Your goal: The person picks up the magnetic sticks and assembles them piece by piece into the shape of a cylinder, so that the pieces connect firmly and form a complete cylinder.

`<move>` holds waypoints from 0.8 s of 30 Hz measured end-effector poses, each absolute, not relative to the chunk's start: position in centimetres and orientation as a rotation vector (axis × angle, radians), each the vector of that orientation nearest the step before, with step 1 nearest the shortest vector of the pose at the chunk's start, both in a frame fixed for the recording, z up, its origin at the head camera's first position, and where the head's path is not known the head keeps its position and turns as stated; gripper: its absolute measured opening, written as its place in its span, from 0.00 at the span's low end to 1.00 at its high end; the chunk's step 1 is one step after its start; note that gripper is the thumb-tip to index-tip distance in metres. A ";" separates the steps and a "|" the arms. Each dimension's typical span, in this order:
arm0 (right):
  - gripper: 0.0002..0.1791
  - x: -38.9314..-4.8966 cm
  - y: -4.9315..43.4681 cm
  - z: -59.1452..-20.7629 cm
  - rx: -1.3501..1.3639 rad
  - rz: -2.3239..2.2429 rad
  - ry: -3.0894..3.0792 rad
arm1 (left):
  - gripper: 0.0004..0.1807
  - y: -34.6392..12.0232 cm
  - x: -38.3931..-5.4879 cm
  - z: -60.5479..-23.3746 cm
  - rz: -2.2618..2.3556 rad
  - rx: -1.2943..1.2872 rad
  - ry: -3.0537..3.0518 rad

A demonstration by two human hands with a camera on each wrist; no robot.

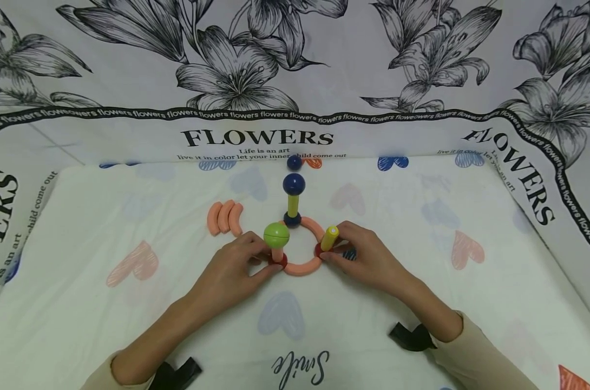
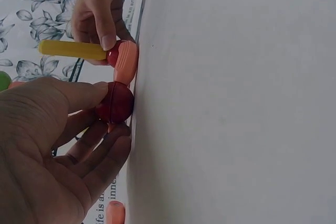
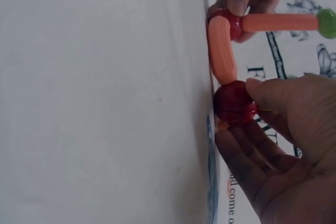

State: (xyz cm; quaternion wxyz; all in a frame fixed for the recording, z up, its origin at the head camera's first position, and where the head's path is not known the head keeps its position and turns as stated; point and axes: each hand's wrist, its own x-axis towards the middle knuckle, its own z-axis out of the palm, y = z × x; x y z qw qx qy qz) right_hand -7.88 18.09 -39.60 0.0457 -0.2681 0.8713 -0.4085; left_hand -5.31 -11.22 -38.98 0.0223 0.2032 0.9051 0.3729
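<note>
Curved orange pieces [image 1: 302,269] and balls form a ring lying on the cloth. At the ring's left, my left hand [image 1: 231,265] pinches a red ball [image 2: 116,104] between thumb and fingers; from it rises a straight orange stick [image 3: 281,22] topped by a green ball [image 1: 276,235]. My right hand [image 1: 368,257] grips another red ball [image 3: 234,102] on the right side, and a yellow stick [image 1: 329,239] stands up from it with a bare top. The ring's far side has a dark blue ball [image 1: 292,219] carrying a yellow stick [image 1: 293,206] and a larger blue ball [image 1: 294,184].
Three loose curved orange pieces [image 1: 224,218] lie side by side to the left of the ring. Behind the ring, a single dark blue ball [image 1: 294,162] sits near the far edge of the heart-printed cloth [image 1: 178,330]. Flower-printed fabric [image 1: 334,89] lies beyond.
</note>
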 end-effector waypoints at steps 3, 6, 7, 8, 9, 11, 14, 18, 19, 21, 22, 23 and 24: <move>0.11 -7.9 18.0 -39.6 -0.819 -1.253 2.653 | 0.08 -11.3 -5.3 -39.0 1.153 0.622 2.808; 0.11 -7.9 18.0 -39.7 -0.816 -1.252 2.654 | 0.09 -11.3 -5.3 -38.9 1.148 0.628 2.795; 0.11 -7.9 18.0 -39.7 -0.817 -1.254 2.652 | 0.09 -11.4 -5.4 -38.9 1.146 0.631 2.782; 0.11 -7.9 18.0 -39.7 -0.817 -1.252 2.654 | 0.10 -11.6 -5.5 -38.8 1.145 0.635 2.762; 0.11 -7.9 18.0 -39.7 -0.817 -1.250 2.656 | 0.11 -11.7 -5.5 -38.6 1.144 0.634 2.735; 0.11 -7.9 18.0 -39.7 -0.811 -1.257 2.655 | 0.14 -12.2 -5.8 -38.2 1.131 0.616 2.674; 0.11 -7.8 18.0 -39.7 -0.808 -1.252 2.658 | 0.16 -13.2 -6.2 -37.2 1.086 0.545 2.622; 0.10 -7.8 18.1 -39.5 -0.816 -1.234 2.654 | 0.15 -14.2 -7.0 -35.6 0.960 0.438 2.691; 0.10 -7.8 18.1 -39.5 -0.819 -1.231 2.656 | 0.14 -14.4 -7.4 -35.2 0.923 0.415 2.724; 0.10 -7.8 18.1 -39.5 -0.822 -1.232 2.659 | 0.14 -14.5 -8.4 -34.3 0.852 0.380 2.786; 0.10 -7.8 18.1 -39.5 -0.823 -1.233 2.662 | 0.15 -14.6 -8.9 -33.9 0.816 0.360 2.805; 0.10 -7.8 18.2 -39.5 -0.821 -1.238 2.661 | 0.16 -14.6 -9.5 -33.5 0.780 0.333 2.820; 0.10 -7.8 18.1 -39.6 -0.820 -1.244 2.660 | 0.17 -14.5 -10.1 -33.1 0.745 0.303 2.827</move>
